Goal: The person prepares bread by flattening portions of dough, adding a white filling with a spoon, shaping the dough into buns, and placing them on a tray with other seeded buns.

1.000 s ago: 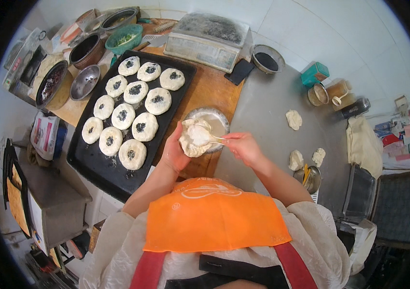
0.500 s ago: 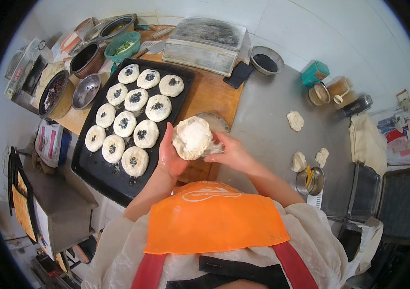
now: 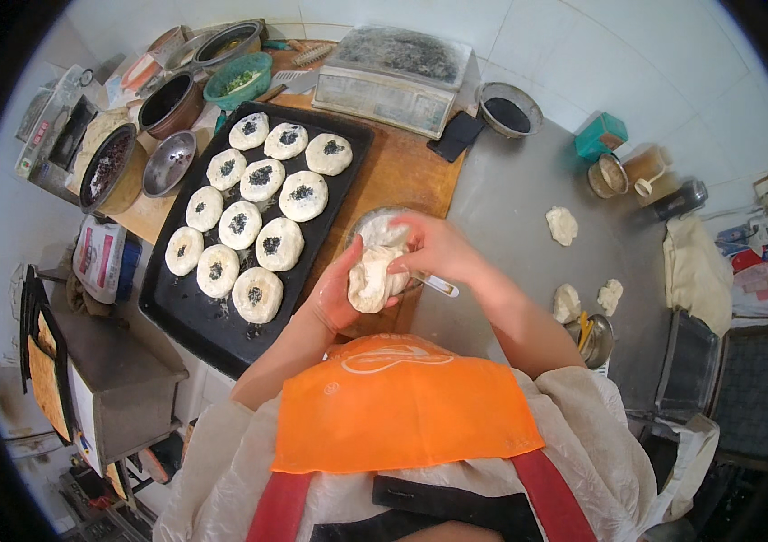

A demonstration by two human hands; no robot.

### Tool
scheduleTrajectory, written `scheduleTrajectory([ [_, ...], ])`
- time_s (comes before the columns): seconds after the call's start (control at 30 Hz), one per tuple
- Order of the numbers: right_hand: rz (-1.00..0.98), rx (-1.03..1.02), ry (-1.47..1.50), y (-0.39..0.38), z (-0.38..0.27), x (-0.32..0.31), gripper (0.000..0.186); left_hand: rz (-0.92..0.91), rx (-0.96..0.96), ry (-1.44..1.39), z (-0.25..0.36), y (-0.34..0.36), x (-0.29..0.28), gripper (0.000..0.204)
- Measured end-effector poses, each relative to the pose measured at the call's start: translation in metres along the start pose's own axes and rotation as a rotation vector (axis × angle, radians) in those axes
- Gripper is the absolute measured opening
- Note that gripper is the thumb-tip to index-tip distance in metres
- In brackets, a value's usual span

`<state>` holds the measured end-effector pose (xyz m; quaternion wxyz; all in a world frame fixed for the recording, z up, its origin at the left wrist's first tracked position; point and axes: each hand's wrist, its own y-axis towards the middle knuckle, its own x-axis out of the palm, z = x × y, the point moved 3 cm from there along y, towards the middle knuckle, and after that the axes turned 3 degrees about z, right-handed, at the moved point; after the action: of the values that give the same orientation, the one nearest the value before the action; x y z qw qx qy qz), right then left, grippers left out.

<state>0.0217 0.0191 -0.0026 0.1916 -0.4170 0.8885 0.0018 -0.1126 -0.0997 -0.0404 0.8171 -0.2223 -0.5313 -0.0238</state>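
A soft piece of pale dough [image 3: 369, 282] sits in my left hand [image 3: 339, 294], whose fingers are wrapped round its side. My right hand [image 3: 442, 248] bends over the dough from the right, with its fingertips gripping the edge. The dough is partly folded over, and little of the white filling shows. Behind my hands, on the wooden board, is a round bowl [image 3: 368, 219] holding something white, largely hidden. A spoon handle [image 3: 439, 285] sticks out below my right hand. Left of them, a black baking tray [image 3: 345, 129] carries several round flat buns [image 3: 258, 294] topped with black seeds.
Beyond the board [image 3: 429, 176] stand a dusty metal-sided box [image 3: 388, 86], a phone [image 3: 456, 135] and a bowl of black seeds [image 3: 507, 113]. Loose dough pieces [image 3: 562, 226] lie on the grey counter at right. Bowls of fillings [image 3: 107, 167] crowd the far left.
The dough's opening has been drawn in, covering most of the white filling. My right hand has moved from the dough's side to over its top. A spoon handle now shows beneath it.
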Motion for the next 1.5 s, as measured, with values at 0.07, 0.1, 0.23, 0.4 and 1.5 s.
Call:
scheduleTrajectory([
  [0.07,-0.039,0.116,0.177,0.000,0.009,0.005,0.043,0.023,0.038,-0.044,-0.002,0.003,0.002,0.062],
  [0.1,-0.061,0.173,0.266,-0.002,0.011,0.008,0.049,0.036,0.059,-0.066,-0.002,0.005,0.002,0.062],
  [0.23,0.233,-0.017,0.241,-0.028,-0.006,0.039,0.048,0.223,0.204,-0.125,0.008,0.013,-0.008,0.057],
  [0.4,0.353,-0.728,-0.413,-0.041,0.001,0.058,0.045,0.294,0.247,-0.164,0.010,0.010,-0.004,0.051],
  [1.5,0.169,-0.414,-0.203,-0.032,-0.022,0.029,0.011,0.209,0.274,0.414,0.002,-0.001,0.008,0.057],
])
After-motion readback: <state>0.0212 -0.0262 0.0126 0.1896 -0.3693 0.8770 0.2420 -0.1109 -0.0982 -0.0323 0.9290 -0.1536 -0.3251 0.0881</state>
